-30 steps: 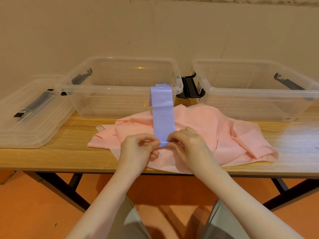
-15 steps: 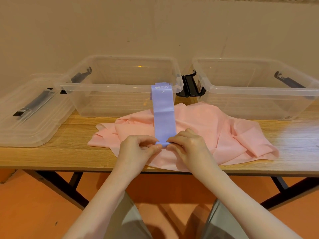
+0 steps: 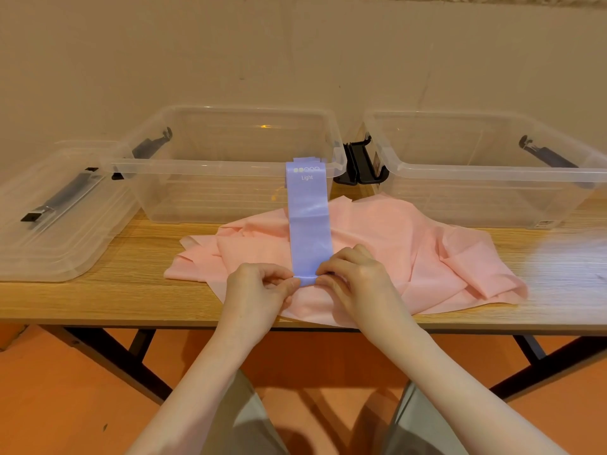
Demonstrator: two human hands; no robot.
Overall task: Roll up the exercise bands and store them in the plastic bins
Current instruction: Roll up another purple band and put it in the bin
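Observation:
A lilac exercise band [image 3: 308, 224] marked "Light" lies stretched away from me, its far end draped over the front rim of the left clear bin [image 3: 230, 165]. Its near end is curled into a small roll. My left hand [image 3: 259, 290] and my right hand [image 3: 354, 284] pinch that roll from either side with fingertips and thumbs. Under the band a wide pink band [image 3: 410, 251] lies crumpled on the wooden table [image 3: 98, 290]. A second clear bin [image 3: 492, 172] stands at the right; nothing shows inside either bin.
A clear lid [image 3: 56, 218] with a black latch lies at the table's left end. Black latches [image 3: 359, 165] hang between the two bins. A beige wall stands close behind them. The table's front edge runs just below my hands, with an orange floor beneath.
Both hands have shifted slightly forward along the lilac band, and its near end has curled into a tighter roll. The pink band and the bins have not moved.

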